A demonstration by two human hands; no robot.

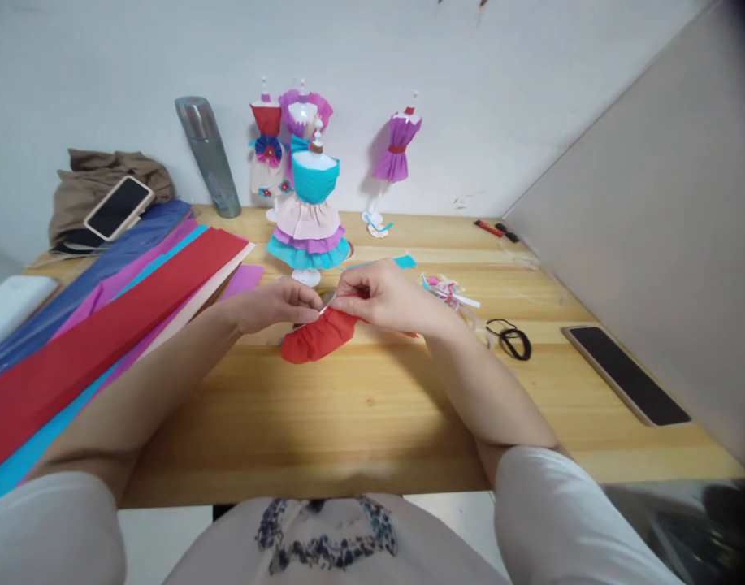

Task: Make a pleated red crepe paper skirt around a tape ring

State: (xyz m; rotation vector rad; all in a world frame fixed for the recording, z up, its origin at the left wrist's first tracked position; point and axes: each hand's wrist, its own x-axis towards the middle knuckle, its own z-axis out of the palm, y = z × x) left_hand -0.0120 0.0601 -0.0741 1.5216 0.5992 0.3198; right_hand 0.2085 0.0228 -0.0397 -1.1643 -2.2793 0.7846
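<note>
Between my hands is a gathered strip of red crepe paper (319,337), ruffled along its lower edge. My left hand (280,302) pinches its upper edge at the left. Close by, my right hand (378,296) pinches the same edge, where a thin whitish strip shows between the fingertips. Part of the red piece is hidden behind my right hand. Just beyond stands a small dress form in a tiered turquoise, cream and purple paper dress (314,207). Some turquoise paper (404,261) lies behind my right hand.
Long coloured paper sheets (116,325) cover the table's left side. A grey bottle (207,158) and more dressed forms, one in purple (397,148), stand by the wall. Paper scraps (448,291), a black hair tie (515,343) and a phone (628,375) lie at the right.
</note>
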